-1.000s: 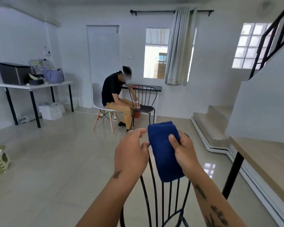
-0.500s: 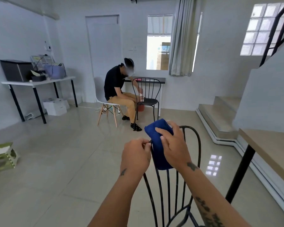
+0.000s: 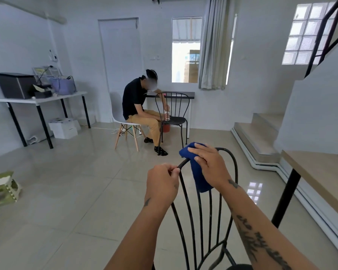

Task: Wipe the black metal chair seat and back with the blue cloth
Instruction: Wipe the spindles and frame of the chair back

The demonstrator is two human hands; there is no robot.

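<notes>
Since a second ago the right hand (image 3: pixel 209 166) has turned palm-down on top of the blue cloth (image 3: pixel 200 182), which now hangs over the top rail of the black chair (image 3: pixel 235 168).

Its fingers lie fairly straight across the cloth and press it onto the curved rail; the thumb is hidden. The cloth sits on the upper left part of the chair back, one end bunched above the rail and the other hanging in front of the thin upright bars. Just beside it, the left hand (image 3: pixel 162 184) has its fingers curled round the same rail. A bit of the round seat (image 3: pixel 240 266) shows at the bottom edge. Across the tiled floor a seated person (image 3: pixel 137 102) bends over a second black chair (image 3: pixel 174 115). A wooden table (image 3: pixel 320 172) stands on the right.
</notes>
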